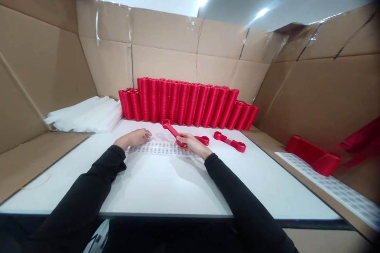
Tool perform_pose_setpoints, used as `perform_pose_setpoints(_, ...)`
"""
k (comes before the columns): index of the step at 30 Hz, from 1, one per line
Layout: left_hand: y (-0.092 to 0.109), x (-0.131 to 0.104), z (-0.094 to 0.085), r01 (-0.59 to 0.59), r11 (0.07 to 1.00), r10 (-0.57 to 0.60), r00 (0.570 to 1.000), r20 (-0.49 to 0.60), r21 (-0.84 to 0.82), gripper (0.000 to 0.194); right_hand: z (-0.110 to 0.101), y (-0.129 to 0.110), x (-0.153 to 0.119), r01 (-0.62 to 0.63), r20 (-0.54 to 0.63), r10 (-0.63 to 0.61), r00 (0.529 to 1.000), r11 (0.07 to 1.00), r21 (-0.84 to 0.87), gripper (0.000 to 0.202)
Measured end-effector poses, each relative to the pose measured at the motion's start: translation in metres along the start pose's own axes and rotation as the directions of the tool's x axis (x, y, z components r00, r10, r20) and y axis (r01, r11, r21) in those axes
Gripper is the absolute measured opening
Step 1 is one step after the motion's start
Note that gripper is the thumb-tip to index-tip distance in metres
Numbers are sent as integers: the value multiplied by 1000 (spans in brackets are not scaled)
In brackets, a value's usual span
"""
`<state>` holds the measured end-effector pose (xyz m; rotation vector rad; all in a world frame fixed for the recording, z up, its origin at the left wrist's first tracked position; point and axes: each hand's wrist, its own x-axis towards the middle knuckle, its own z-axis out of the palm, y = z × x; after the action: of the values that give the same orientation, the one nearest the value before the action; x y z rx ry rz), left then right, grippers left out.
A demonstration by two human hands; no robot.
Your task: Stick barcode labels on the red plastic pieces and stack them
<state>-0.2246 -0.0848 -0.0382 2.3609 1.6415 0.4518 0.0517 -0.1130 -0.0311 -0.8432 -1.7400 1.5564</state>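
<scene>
My right hand [191, 144] is closed on one end of a flat red link-shaped piece [172, 128] with a ring at each end. Its other ring points up and to the left. Behind that hand, another red piece [203, 140] lies partly hidden on the white table. Off to the left, my left hand [137, 137] hovers at the corner of a sheet of small printed labels [157, 148], fingertips drawn together. Whatever those fingers may pinch is too small to make out. Right of my right hand lies a short stack of red link-shaped pieces [229, 141] with a clear band round its middle.
Tall stacks of red pieces [178, 102] line the back of the white table [166, 197]. A pile of white foam sleeves [86, 114] sits at the back left. Cardboard walls [166, 35] surround the table. At right are another label sheet [326, 182] and a red object [311, 156].
</scene>
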Motion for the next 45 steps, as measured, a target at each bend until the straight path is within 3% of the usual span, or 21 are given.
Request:
perform_pose_setpoints(4,12,3,7,-13,985,9,1000,26,171,32,21,10,1,58,-45,-60,997,997,-40,16)
perform_pose_setpoints(9,18,2,8,-24,991,24,1000,1,129,25,32,15,-2,5,-27,-7,1000,998,-66,14)
perform_pose_setpoints(12,19,-3,-1,-74,997,74,996,-46,10,19,30,16,-2,-2,-30,0,1000,998,-66,12)
perform_pose_setpoints(14,26,-8,-9,-107,983,96,992,-79,-152,19,30,16,-2,0,-30,-3,1000,998,-69,11)
perform_pose_setpoints(18,54,-16,-19,-158,880,106,985,-138,-448,23,33,17,-3,45,-43,-47,998,997,-57,19)
perform_pose_setpoints(23,79,-16,-13,-185,835,109,979,-172,-519,28,38,16,-4,116,-41,-119,992,991,-64,27)
perform_pose_setpoints(45,71,-5,1,-197,892,102,964,-244,-406,29,38,17,-5,155,-17,-158,987,982,-108,32)
